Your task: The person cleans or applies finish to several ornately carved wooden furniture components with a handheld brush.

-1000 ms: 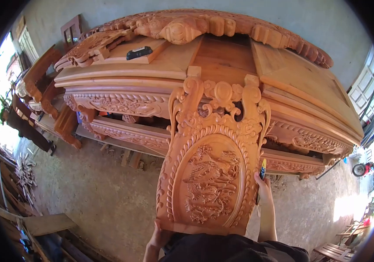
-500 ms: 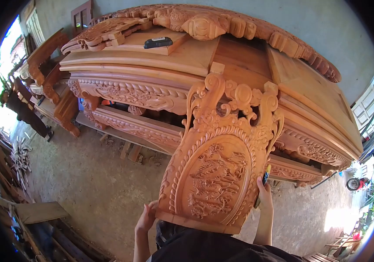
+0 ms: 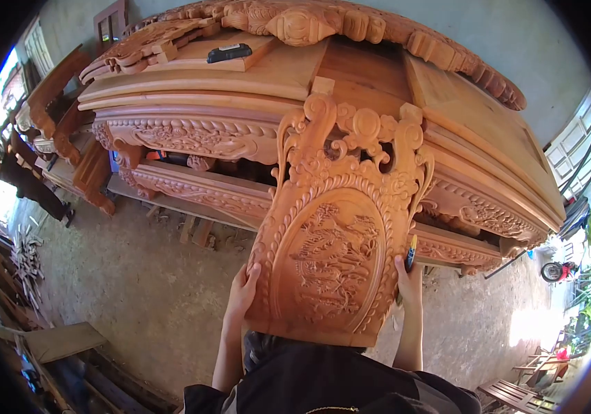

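A carved wooden chair back (image 3: 333, 255) stands tilted in front of me. It has an oval relief in the middle and pierced scrollwork at the top, which overlaps the edge of a large carved wooden table (image 3: 192, 103). My left hand (image 3: 243, 293) grips its left edge near the bottom, thumb on the front face. On the opposite edge, my right hand (image 3: 409, 279) is closed too, its fingers mostly hidden behind the panel. A slim blue-and-yellow pen-like item (image 3: 411, 252) sticks up from that hand.
On the tabletop lie a black device (image 3: 229, 53) and a long carved crest piece (image 3: 302, 26). More carved furniture (image 3: 54, 96) and a person in dark clothes (image 3: 30, 179) are at the left. Wood scraps (image 3: 27, 265) lie on the concrete floor (image 3: 150, 290).
My left hand has moved up the panel's left edge from its bottom corner. The chair back appears slightly higher and further left, as does the whole scene. My right hand keeps its hold.
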`<action>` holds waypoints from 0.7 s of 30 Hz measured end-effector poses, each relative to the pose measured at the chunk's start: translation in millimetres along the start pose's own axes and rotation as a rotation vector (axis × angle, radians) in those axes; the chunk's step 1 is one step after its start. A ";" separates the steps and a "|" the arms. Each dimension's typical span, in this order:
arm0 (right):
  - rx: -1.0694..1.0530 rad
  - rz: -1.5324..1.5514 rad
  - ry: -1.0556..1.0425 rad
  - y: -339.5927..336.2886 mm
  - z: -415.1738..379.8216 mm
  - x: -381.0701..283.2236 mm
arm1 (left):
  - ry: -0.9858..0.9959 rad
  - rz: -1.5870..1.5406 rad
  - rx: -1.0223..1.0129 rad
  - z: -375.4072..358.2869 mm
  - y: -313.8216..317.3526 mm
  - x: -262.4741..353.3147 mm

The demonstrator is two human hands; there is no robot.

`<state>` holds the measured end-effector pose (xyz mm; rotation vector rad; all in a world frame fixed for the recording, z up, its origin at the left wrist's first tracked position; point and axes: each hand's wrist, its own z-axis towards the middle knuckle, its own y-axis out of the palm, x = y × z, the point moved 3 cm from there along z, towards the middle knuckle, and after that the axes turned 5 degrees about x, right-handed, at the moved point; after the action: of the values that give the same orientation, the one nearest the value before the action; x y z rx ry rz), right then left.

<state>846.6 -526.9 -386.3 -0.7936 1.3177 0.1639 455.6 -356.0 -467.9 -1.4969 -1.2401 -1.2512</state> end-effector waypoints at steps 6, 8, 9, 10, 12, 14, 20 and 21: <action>0.497 0.104 -0.290 -7.8 2.4 -70.9 | 0.059 0.264 0.166 -10.4 6.2 20.6; 0.478 0.204 -0.251 -6.2 4.5 -83.3 | 0.054 0.278 0.169 -9.8 6.3 20.6; 0.459 0.239 -0.432 -2.8 4.0 -104.0 | 0.051 0.247 0.165 -9.1 7.0 18.9; 0.436 0.273 -0.614 -2.1 3.4 -119.1 | 0.047 0.215 0.160 -9.1 7.9 17.2; 0.384 0.117 -0.699 -2.0 6.5 -126.8 | 0.021 0.169 0.140 -5.6 8.2 10.6; 0.138 0.243 -0.726 11.9 5.7 -134.5 | -0.009 0.033 0.061 0.5 8.5 -2.5; 0.189 0.325 -0.621 54.9 -21.6 -147.1 | 0.022 -0.067 0.034 -5.1 15.9 17.3; 0.181 0.357 -0.610 59.2 -23.5 -147.9 | 0.022 -0.071 0.043 -5.8 15.0 15.7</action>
<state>754.8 -450.2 -278.5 -0.3050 0.8626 0.5204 469.6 -361.7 -451.2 -1.4159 -1.3080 -1.2758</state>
